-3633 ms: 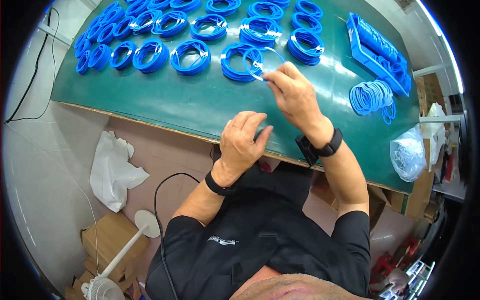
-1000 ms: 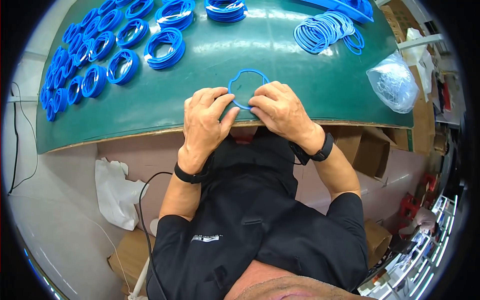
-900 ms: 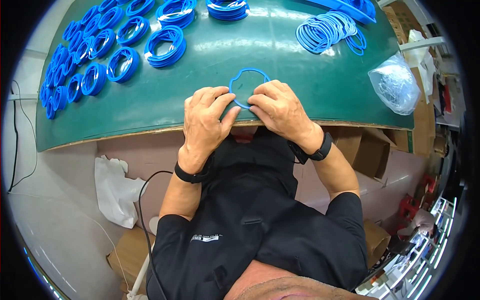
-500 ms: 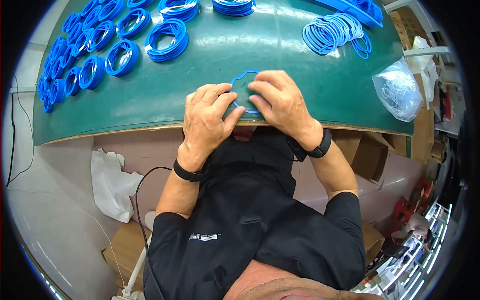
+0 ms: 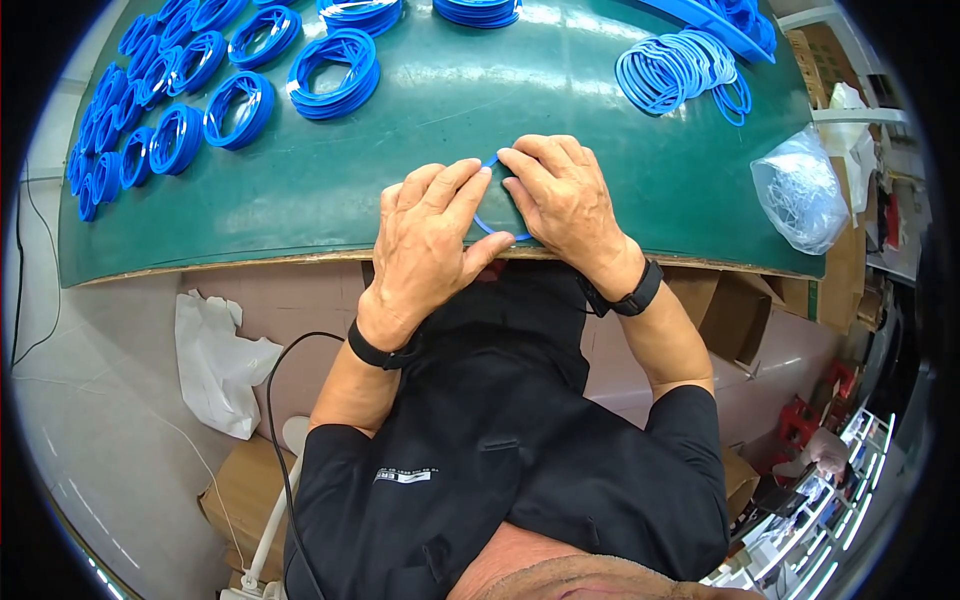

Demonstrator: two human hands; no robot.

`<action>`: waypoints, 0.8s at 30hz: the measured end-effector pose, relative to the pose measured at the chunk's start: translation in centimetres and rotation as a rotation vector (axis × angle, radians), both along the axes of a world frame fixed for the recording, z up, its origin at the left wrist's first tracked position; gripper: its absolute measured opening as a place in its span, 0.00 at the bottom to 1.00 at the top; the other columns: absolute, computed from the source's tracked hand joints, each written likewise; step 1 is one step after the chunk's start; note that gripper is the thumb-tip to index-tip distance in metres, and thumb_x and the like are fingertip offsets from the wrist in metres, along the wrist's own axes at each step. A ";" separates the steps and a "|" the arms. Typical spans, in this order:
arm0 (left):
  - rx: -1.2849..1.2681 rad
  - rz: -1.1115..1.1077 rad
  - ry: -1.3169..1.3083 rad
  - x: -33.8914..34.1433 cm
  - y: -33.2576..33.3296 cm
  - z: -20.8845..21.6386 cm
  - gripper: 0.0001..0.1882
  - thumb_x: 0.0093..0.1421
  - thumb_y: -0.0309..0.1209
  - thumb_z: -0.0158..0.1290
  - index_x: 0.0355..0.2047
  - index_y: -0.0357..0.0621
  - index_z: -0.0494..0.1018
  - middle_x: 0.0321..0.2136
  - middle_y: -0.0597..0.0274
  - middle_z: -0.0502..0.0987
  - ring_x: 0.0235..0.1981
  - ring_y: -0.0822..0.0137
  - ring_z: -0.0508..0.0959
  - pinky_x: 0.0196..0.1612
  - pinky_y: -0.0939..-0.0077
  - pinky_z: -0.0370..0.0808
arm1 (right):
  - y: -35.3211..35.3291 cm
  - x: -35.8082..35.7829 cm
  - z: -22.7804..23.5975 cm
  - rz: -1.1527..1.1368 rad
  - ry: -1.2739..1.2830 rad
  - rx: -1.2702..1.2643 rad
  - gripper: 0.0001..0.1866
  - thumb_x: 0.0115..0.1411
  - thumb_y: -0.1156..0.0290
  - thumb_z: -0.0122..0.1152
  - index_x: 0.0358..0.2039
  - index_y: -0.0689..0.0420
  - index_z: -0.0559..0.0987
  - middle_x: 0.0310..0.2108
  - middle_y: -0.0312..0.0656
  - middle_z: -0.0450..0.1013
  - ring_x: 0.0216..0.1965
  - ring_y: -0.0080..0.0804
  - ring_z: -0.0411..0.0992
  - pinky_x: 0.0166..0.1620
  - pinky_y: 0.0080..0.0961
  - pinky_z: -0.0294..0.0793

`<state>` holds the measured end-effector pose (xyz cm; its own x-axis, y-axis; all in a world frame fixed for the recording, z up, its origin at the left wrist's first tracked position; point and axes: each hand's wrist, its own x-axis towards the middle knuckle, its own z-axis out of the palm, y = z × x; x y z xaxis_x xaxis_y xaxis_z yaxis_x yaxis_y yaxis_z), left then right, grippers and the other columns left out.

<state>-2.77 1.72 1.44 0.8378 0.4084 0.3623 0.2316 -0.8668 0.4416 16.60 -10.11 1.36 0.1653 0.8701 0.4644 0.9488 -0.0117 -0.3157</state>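
A thin blue ring (image 5: 522,238) lies at the near edge of the green table, between my hands and partly covered by them. My left hand (image 5: 428,225) holds its left side, the fingers reaching towards the far part and the thumb at the near part. My right hand (image 5: 566,198) is closed on the far right side, its fingers bent with the fingertips at the ring's far part. My fingers hide much of the ring's outline.
Bundled blue rings (image 5: 335,75) stand in rows at the far left of the green table (image 5: 300,190). A loose row of blue rings (image 5: 675,70) lies far right, beside a blue tray (image 5: 715,28). A clear plastic bag (image 5: 800,190) sits at the right edge.
My left fingers have slid towards the far part of the ring, and my right fingers have come down closer to it. More of the ring is covered. The view has shifted slightly.
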 end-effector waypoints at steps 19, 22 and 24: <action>-0.029 -0.001 0.069 0.1 0.0 0.2 0.45 0.53 0.49 0.79 0.70 0.45 0.80 0.67 0.63 0.79 0.66 0.52 0.75 0.67 0.53 0.69 | 0.3 -0.1 0.2 0.021 -0.007 0.004 0.23 0.56 0.80 0.79 0.54 0.58 0.87 0.50 0.41 0.81 0.50 0.45 0.80 0.54 0.41 0.80; -0.034 -0.012 0.074 0.1 0.1 0.1 0.46 0.53 0.50 0.78 0.69 0.45 0.80 0.67 0.63 0.79 0.65 0.52 0.75 0.67 0.53 0.68 | 0.2 0.0 0.0 0.022 -0.005 0.012 0.23 0.56 0.80 0.79 0.54 0.58 0.87 0.50 0.42 0.81 0.50 0.45 0.80 0.54 0.41 0.81; -0.033 -0.015 0.076 0.1 0.2 0.2 0.45 0.54 0.51 0.78 0.69 0.45 0.80 0.67 0.63 0.79 0.66 0.53 0.74 0.67 0.54 0.68 | 0.2 0.0 -0.2 0.022 -0.010 0.030 0.24 0.56 0.81 0.79 0.54 0.59 0.87 0.50 0.42 0.81 0.49 0.45 0.80 0.54 0.41 0.81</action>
<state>-2.65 1.92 1.59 0.8682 0.4065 0.2844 0.2529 -0.8558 0.4513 16.64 -9.88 1.20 0.1417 0.8591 0.4918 0.9517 0.0184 -0.3064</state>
